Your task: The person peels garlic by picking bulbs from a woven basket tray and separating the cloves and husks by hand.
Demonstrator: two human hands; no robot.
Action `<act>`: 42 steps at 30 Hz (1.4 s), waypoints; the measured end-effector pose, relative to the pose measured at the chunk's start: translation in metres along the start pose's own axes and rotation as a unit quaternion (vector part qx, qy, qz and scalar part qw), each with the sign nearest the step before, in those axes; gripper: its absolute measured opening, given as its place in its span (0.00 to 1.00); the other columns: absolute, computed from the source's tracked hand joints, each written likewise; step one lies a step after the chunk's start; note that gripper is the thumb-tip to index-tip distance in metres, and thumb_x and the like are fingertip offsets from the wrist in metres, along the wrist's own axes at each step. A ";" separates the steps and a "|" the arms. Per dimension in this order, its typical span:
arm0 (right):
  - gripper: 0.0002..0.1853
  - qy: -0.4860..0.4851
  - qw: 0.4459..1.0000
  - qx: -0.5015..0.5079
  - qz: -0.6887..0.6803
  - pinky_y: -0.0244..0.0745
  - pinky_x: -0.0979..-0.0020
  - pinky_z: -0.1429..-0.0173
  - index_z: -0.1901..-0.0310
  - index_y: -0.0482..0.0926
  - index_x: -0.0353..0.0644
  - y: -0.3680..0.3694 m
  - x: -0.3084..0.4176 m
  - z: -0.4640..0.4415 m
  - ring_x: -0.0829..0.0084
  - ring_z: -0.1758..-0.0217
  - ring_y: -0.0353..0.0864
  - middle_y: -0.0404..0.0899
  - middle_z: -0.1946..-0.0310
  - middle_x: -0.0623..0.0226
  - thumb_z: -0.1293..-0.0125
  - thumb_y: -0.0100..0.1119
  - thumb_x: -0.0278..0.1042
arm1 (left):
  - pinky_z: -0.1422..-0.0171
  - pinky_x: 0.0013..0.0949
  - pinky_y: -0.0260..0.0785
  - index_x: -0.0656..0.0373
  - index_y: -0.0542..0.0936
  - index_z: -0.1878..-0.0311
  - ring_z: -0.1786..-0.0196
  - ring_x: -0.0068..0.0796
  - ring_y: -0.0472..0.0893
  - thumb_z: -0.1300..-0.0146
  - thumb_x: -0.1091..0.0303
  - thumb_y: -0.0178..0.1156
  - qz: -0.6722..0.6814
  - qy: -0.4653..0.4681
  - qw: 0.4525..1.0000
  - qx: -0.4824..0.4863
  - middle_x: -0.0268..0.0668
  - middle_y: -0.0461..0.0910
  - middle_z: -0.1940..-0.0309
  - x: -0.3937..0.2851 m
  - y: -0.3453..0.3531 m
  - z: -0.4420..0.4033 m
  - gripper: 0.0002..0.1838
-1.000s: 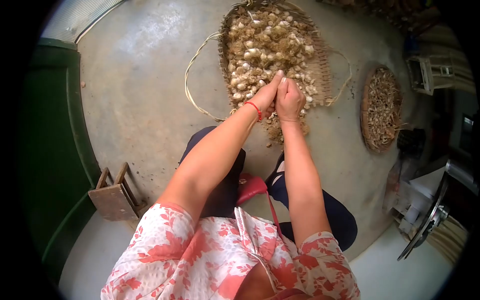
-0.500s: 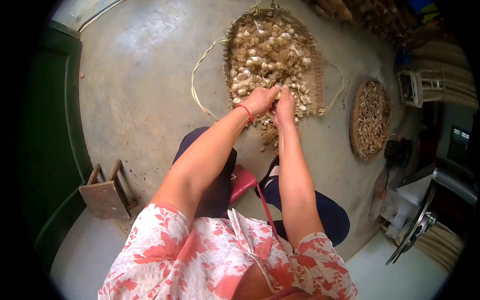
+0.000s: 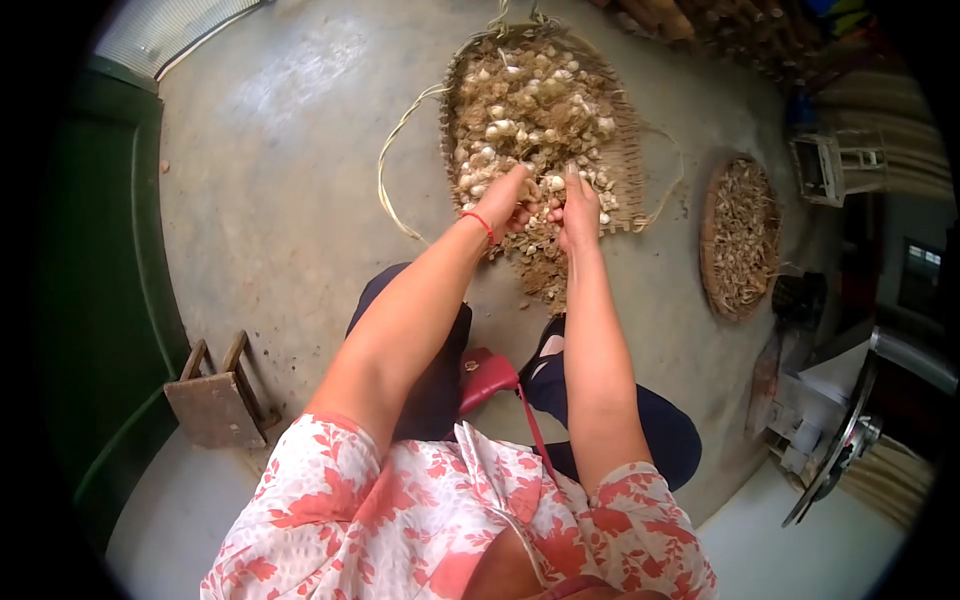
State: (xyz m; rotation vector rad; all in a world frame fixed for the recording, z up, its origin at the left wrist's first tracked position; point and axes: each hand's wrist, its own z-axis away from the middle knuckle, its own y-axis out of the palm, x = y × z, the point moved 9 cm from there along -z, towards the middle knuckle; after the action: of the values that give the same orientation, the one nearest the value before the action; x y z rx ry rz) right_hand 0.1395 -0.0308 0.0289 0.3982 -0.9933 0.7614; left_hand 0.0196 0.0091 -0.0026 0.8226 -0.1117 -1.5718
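Left hand and right hand parted above garlic.

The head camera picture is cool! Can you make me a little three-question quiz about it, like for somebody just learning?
1. The left hand and the right hand are at the near end of the woven basket. Which one is nearer the shallow tray?

2. What colour is the left hand's wristband?
A) blue
B) red
C) green

3. True or false: the woven basket has nothing in it.

Key:
1. The right hand.
2. B.
3. False: pale bulbs cover much of it.
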 end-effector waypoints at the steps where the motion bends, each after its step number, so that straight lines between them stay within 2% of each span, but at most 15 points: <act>1: 0.16 -0.013 0.998 0.007 0.054 0.65 0.75 0.75 0.58 0.72 0.35 0.001 0.005 0.004 0.79 0.79 0.66 0.69 0.79 0.70 0.28 0.48 0.43 | 0.84 0.27 0.48 0.55 0.69 0.73 0.88 0.20 0.60 0.37 0.43 0.49 -0.058 -0.005 0.998 0.028 0.31 0.67 0.84 0.000 0.008 0.008 0.23; 4: 0.15 -0.235 0.937 -0.012 0.258 0.65 0.74 0.72 0.60 0.73 0.36 0.017 0.019 0.014 0.79 0.77 0.67 0.69 0.79 0.72 0.29 0.48 0.42 | 0.83 0.28 0.50 0.57 0.72 0.73 0.87 0.21 0.61 0.38 0.38 0.49 -0.190 0.008 0.979 0.077 0.33 0.69 0.83 0.004 0.018 0.007 0.28; 6: 0.15 -0.259 0.938 -0.024 0.231 0.65 0.74 0.69 0.60 0.73 0.37 0.018 0.024 0.019 0.80 0.75 0.68 0.69 0.79 0.72 0.29 0.48 0.43 | 0.82 0.25 0.44 0.53 0.66 0.80 0.87 0.18 0.57 0.35 0.44 0.51 -0.231 0.082 0.968 0.059 0.27 0.64 0.85 -0.008 0.021 0.006 0.25; 9: 0.14 -0.077 0.994 0.016 0.078 0.64 0.75 0.71 0.63 0.71 0.40 0.007 0.004 0.011 0.80 0.77 0.65 0.66 0.81 0.71 0.29 0.48 0.44 | 0.84 0.24 0.43 0.52 0.65 0.81 0.88 0.17 0.56 0.33 0.50 0.49 -0.112 0.085 0.988 0.069 0.27 0.62 0.87 -0.012 0.027 0.014 0.23; 11: 0.14 0.091 0.945 0.215 -0.230 0.61 0.75 0.74 0.64 0.68 0.44 0.023 -0.021 0.006 0.80 0.80 0.62 0.64 0.82 0.72 0.30 0.49 0.47 | 0.84 0.24 0.44 0.52 0.66 0.79 0.88 0.18 0.56 0.32 0.51 0.47 -0.044 0.075 0.989 0.122 0.27 0.64 0.86 -0.009 0.024 0.008 0.21; 16: 0.13 0.138 0.900 0.235 -0.339 0.61 0.76 0.76 0.62 0.69 0.45 0.021 -0.029 0.010 0.80 0.80 0.65 0.68 0.79 0.70 0.30 0.50 0.47 | 0.83 0.25 0.50 0.53 0.67 0.71 0.86 0.20 0.62 0.32 0.51 0.46 -0.002 0.021 1.000 0.003 0.29 0.65 0.83 0.003 -0.007 -0.015 0.17; 18: 0.12 0.134 0.938 0.144 -0.286 0.66 0.75 0.74 0.57 0.71 0.43 0.000 -0.034 0.008 0.77 0.76 0.70 0.74 0.72 0.64 0.30 0.51 0.43 | 0.85 0.28 0.54 0.58 0.68 0.66 0.85 0.24 0.66 0.34 0.53 0.47 0.059 0.060 0.978 -0.189 0.34 0.67 0.83 -0.004 -0.042 -0.010 0.16; 24: 0.08 0.135 0.973 0.116 -0.145 0.70 0.74 0.74 0.55 0.72 0.39 -0.063 -0.069 -0.015 0.76 0.77 0.72 0.76 0.72 0.63 0.30 0.50 0.33 | 0.77 0.32 0.70 0.58 0.65 0.42 0.69 0.30 0.77 0.34 0.55 0.47 0.062 0.111 0.969 -0.211 0.40 0.71 0.57 -0.006 -0.049 -0.011 0.22; 28: 0.09 0.130 0.947 0.057 0.287 0.67 0.76 0.77 0.56 0.74 0.37 -0.136 -0.130 -0.046 0.77 0.80 0.71 0.76 0.70 0.64 0.34 0.53 0.31 | 0.65 0.33 0.73 0.53 0.55 0.32 0.54 0.39 0.77 0.32 0.55 0.45 0.018 0.058 0.985 -0.164 0.41 0.59 0.34 -0.006 -0.049 -0.017 0.28; 30: 0.09 0.098 0.901 0.075 0.416 0.67 0.76 0.78 0.56 0.74 0.36 -0.142 -0.136 -0.051 0.78 0.81 0.70 0.77 0.70 0.65 0.34 0.54 0.30 | 0.63 0.33 0.73 0.53 0.57 0.33 0.55 0.38 0.77 0.33 0.55 0.46 0.010 0.084 0.979 -0.186 0.41 0.62 0.36 -0.008 -0.050 -0.017 0.27; 32: 0.09 0.158 0.950 0.066 0.260 0.70 0.77 0.75 0.56 0.74 0.36 -0.134 -0.132 -0.036 0.78 0.78 0.72 0.77 0.69 0.66 0.34 0.55 0.30 | 0.61 0.34 0.73 0.53 0.58 0.34 0.55 0.38 0.78 0.33 0.55 0.46 0.000 0.108 0.972 -0.207 0.41 0.65 0.38 -0.010 -0.050 -0.015 0.27; 34: 0.09 0.155 0.977 0.088 0.116 0.71 0.76 0.74 0.55 0.74 0.37 -0.110 -0.112 -0.025 0.78 0.75 0.73 0.78 0.69 0.66 0.34 0.55 0.29 | 0.70 0.30 0.74 0.60 0.72 0.47 0.69 0.28 0.78 0.35 0.60 0.52 -0.024 0.169 0.961 -0.216 0.38 0.76 0.64 -0.021 -0.048 -0.010 0.18; 38: 0.09 0.106 0.976 0.182 -0.061 0.73 0.76 0.71 0.54 0.73 0.39 -0.043 -0.072 -0.014 0.77 0.71 0.75 0.78 0.66 0.66 0.33 0.54 0.30 | 0.69 0.29 0.72 0.62 0.75 0.52 0.72 0.27 0.78 0.38 0.65 0.58 -0.160 0.128 0.977 -0.057 0.36 0.79 0.70 -0.003 -0.005 -0.018 0.14; 40: 0.07 0.108 0.982 0.148 -0.040 0.73 0.77 0.71 0.55 0.74 0.40 -0.024 -0.056 -0.004 0.78 0.71 0.75 0.77 0.66 0.67 0.32 0.51 0.31 | 0.69 0.28 0.70 0.62 0.78 0.59 0.71 0.22 0.76 0.42 0.66 0.65 -0.398 0.215 0.892 -0.005 0.32 0.79 0.70 -0.007 0.028 -0.002 0.12; 42: 0.07 0.078 0.980 0.180 -0.020 0.73 0.78 0.71 0.55 0.73 0.40 -0.013 -0.041 0.000 0.78 0.71 0.74 0.76 0.67 0.69 0.31 0.49 0.31 | 0.71 0.26 0.68 0.64 0.78 0.60 0.73 0.19 0.75 0.43 0.67 0.67 -0.399 0.232 0.887 -0.021 0.33 0.79 0.71 -0.012 0.027 -0.006 0.12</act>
State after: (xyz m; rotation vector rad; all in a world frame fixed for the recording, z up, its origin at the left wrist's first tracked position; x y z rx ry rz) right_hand 0.1361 -0.0557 -0.0066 0.6595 -0.6978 0.9250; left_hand 0.0444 0.0166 0.0121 1.2824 0.6917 -2.0611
